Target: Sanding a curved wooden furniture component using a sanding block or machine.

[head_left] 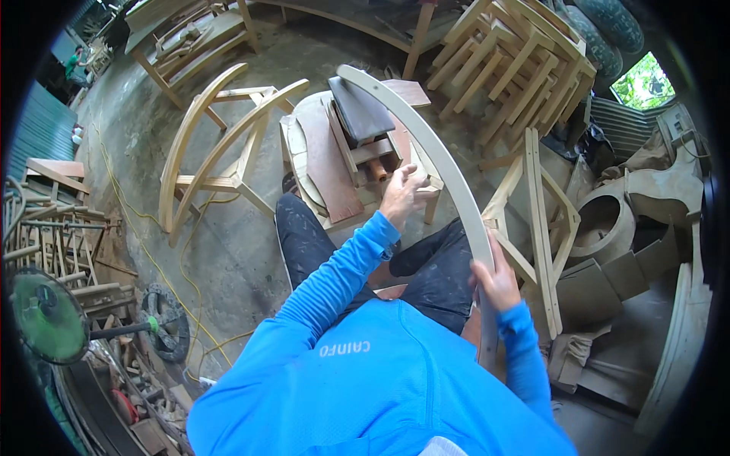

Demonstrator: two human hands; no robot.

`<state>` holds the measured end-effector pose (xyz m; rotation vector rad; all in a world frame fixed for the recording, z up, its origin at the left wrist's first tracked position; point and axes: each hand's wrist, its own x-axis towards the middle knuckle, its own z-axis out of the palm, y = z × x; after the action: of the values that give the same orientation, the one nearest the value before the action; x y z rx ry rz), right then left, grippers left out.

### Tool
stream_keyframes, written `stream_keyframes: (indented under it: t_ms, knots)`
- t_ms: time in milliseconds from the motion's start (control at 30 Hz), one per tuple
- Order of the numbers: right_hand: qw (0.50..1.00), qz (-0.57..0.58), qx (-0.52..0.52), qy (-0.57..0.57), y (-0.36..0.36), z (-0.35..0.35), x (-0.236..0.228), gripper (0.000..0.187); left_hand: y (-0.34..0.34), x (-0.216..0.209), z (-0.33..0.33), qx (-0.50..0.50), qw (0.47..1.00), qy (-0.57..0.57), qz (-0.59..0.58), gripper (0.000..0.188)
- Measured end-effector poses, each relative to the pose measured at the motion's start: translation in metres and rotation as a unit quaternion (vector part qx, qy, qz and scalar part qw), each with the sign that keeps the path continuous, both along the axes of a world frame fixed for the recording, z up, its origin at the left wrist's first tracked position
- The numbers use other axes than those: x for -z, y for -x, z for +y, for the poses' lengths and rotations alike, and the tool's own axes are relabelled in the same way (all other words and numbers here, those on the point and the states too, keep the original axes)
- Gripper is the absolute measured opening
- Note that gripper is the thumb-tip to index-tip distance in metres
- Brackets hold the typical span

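My right hand (498, 275) is wrapped round a long, pale, curved wooden piece (449, 163). The piece arcs from beside my right thigh up over the low work stand, and a small hole shows near its far end. Just left of the arc hovers my left hand (404, 196), fingers apart and nothing visible in them. Close to it, a brown rounded handle (377, 169) pokes out of a slot among boards. A dark block (360, 109) tops those boards on the low wooden work stand (328, 163) before my knees.
Two joined curved wooden frames (199, 184) stand on the left floor, with a yellow cord (135, 228) near them. Another wooden frame (538, 220) leans at the right. Stacked frames (517, 72) rise at the back right. A green round fan (50, 315) stands at the left.
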<state>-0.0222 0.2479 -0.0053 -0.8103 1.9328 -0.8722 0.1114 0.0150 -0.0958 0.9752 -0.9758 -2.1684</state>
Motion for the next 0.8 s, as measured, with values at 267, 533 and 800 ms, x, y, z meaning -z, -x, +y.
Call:
stream_keyframes:
  t_ms: [267,533,800]
  knots:
    - [0.935,0.314,-0.09,0.135,-0.003,0.042,0.007,0.08,0.012,0.011,0.019,0.051,0.996,0.063,0.044,0.063]
    - [0.818,0.531,-0.201,0.089,0.018,-0.184,0.06,0.085,-0.125,-0.011,-0.024,-0.208,0.945,0.252,0.003,0.039]
    - [0.777,0.568,-0.271,0.001,-0.01,-0.458,0.057,0.075,-0.282,-0.169,-0.075,-0.46,0.647,0.594,-0.13,0.03]
